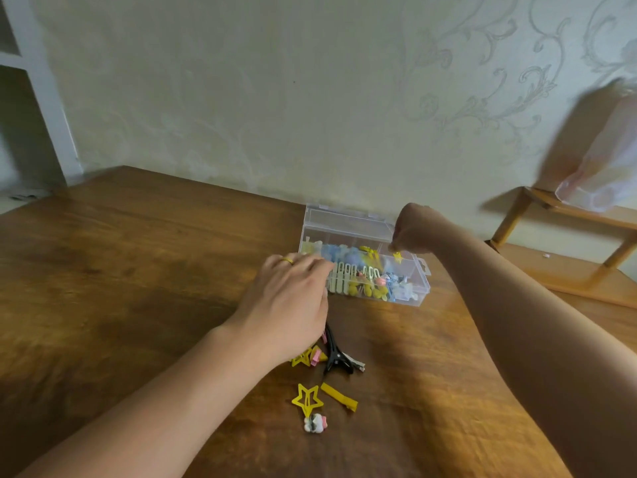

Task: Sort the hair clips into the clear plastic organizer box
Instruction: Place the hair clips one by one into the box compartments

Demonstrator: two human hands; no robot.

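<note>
A right hand point(412, 232) pinches a small yellow clip point(397, 256) over the clear box point(365, 257); the left hand point(293, 298), fingers relaxed, rests beside it. More clips point(331, 374) lie on the counter point(138, 270), likely light, stiff and best pinched at their edges.

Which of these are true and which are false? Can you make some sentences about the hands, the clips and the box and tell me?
1. The right hand pinches a small yellow clip over the clear organizer box. True.
2. The box is empty. False: it already holds many clips.
3. A yellow star clip lies on the table. True.
4. The black clip is inside the box. False: it lies on the table, near the left hand.
</note>
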